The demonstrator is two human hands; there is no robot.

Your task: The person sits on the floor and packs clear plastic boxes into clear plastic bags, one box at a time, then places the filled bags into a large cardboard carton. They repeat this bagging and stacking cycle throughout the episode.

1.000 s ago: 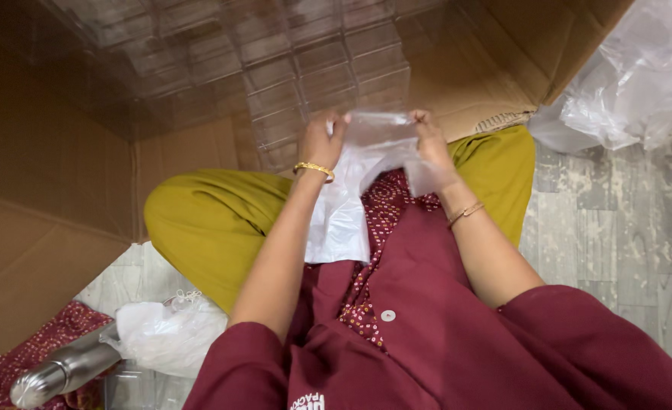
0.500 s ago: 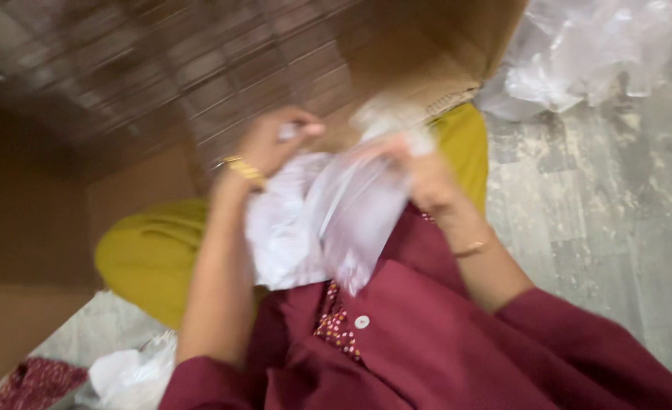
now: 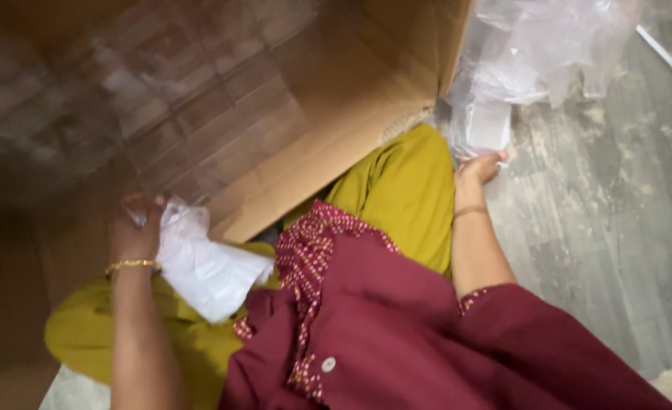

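Since the earlier frame the hands have separated. The left hand [image 3: 133,231] now holds the white plastic bag [image 3: 203,267] alone, fingers clamped on its top, over the yellow-clad knee [image 3: 108,334] before the cardboard box [image 3: 275,129]. The right hand [image 3: 478,168] touches the clear plastic sheeting [image 3: 518,68] on the floor [image 3: 616,243]; its finger state cannot be told.

A grey, streaked floor [image 3: 616,243] is seen at the right — worn and dusty — while a large brown cardboard box [image 3: 336,121] is dimly lit.
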